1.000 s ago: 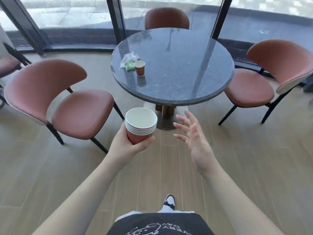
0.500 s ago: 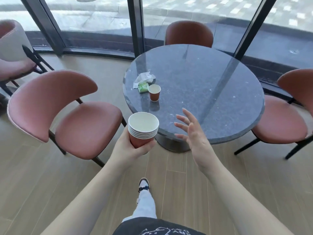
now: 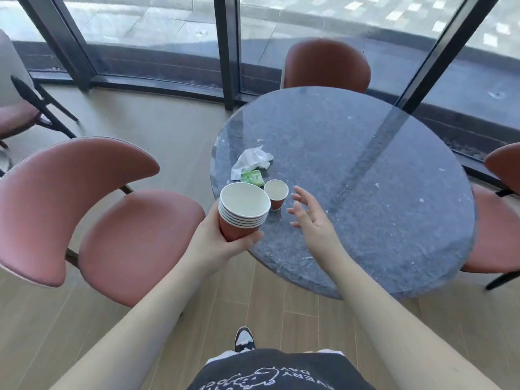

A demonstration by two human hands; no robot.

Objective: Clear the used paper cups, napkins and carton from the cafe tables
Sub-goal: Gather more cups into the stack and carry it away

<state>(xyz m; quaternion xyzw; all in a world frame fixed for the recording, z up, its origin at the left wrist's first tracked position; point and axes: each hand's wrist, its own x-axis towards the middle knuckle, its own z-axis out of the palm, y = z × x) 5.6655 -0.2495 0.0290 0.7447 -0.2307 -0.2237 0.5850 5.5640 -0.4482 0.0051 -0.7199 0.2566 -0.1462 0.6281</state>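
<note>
So you are partway through: your left hand (image 3: pixel 222 243) already grips a nested stack of red paper cups (image 3: pixel 242 212), fingers and thumb curled round the bottom cup, which suggests several cups have been gathered. I count about five rims in the stack; the top cup looks empty, white inside, and what may sit in the lower ones is hidden. You hold the stack over the near-left edge of the round dark stone table (image 3: pixel 394 220).

Three things are left on that table, all near its left edge. A single small red paper cup (image 3: pixel 276 193) stands upright just behind the stack as you see it; its inside looks pale and I cannot tell whether any liquid remains. Just beyond the cup lies a small green packet (image 3: pixel 252 177), possibly the carton or a tissue pack, too small to read. Touching the packet on its far side is a crumpled white napkin (image 3: pixel 253 161).

Your right hand (image 3: pixel 312 220) is over the table just right of the single cup, fingers spread and relaxed, holding nothing and not touching the cup.

By my judgement, the single cup is next, likely dropped into the stack, then the napkin and packet. Other tables are not in view, so I cannot say how much remains beyond this one.
</note>
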